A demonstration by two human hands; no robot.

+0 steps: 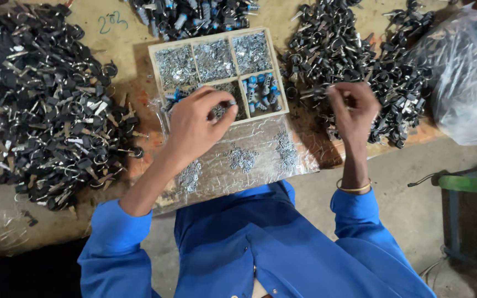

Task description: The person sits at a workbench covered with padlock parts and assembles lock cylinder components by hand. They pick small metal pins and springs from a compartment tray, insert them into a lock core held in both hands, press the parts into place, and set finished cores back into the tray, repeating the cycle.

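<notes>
Left hand (197, 124) pinches a small metal piece (232, 102) over the wooden tray (274, 72); right hand (353, 110) pinches a key (317, 88) from the right pile (354, 49).

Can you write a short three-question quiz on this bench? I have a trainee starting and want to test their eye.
1. True or false: the left hand is over the wooden tray.
2. What lies under the tray's near edge: A a clear plastic sheet, B a towel, C a metal plate?
3. What is on the right hand's wrist?

Key:
1. True; its fingertips are over a near compartment.
2. A.
3. A gold-coloured bangle.
</notes>
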